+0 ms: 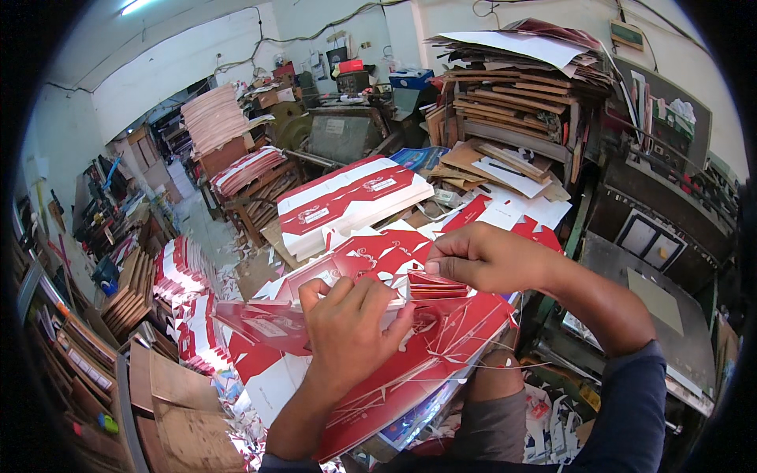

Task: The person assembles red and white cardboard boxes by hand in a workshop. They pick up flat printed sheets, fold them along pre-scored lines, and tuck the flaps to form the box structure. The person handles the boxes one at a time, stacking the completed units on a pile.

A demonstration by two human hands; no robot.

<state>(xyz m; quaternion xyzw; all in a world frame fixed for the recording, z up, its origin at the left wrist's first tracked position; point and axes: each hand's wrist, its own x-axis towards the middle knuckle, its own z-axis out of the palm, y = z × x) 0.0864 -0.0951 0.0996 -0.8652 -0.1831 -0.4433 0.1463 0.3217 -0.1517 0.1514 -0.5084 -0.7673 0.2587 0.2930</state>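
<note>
My left hand (347,331) is curled over a stack of red-and-white printed card sheets (272,325), its thumb stretched out to the right. These sheets stand tilted, with white triangular tabs along their edge. My right hand (489,256) is closed in a pinch at the corner of the same bundle, above a small block of layered red card flaps (438,287). Its fingertips partly hide what they grip. Below both hands, a wide pile of red printed card (378,398) lies fanned out, with jagged white scraps among it.
Beyond my hands stands a thick, neat stack of red-and-white printed sheets (355,197). Further bundles (189,272) lie on the floor at left, amid paper scraps. Boards (512,102) are piled at the back right. A dark machine (654,260) stands close by my right arm.
</note>
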